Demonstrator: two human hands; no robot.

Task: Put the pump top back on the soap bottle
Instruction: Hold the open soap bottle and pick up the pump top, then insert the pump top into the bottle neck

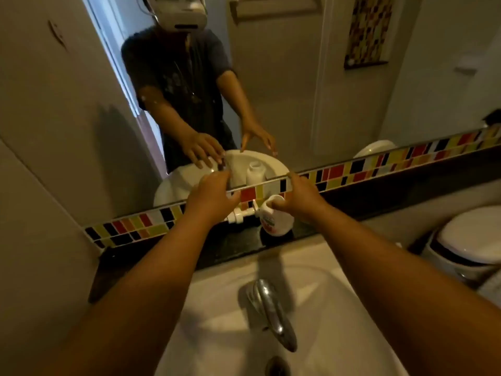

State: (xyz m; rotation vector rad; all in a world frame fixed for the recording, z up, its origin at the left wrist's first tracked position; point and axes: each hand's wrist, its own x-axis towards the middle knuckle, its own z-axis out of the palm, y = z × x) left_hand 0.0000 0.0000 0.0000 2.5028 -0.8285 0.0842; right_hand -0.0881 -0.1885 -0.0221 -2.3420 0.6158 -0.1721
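A white soap bottle [278, 222] with a red label stands on the dark ledge [217, 248] behind the sink, its neck uncapped. The white pump top [240, 216] lies on its side on the ledge just left of the bottle. My left hand [214, 195] hovers over the pump top with curled, parted fingers, and I see no grip on it. My right hand [301, 199] is at the bottle's right, thumb against its neck, fingers stretched toward the mirror rather than wrapped around it.
A chrome tap [273, 313] rises from the white sink [339, 308] right below my arms. A mirror [298, 90] and a coloured tile strip [379, 164] back the ledge. A white lidded bin [471, 240] stands at the right.
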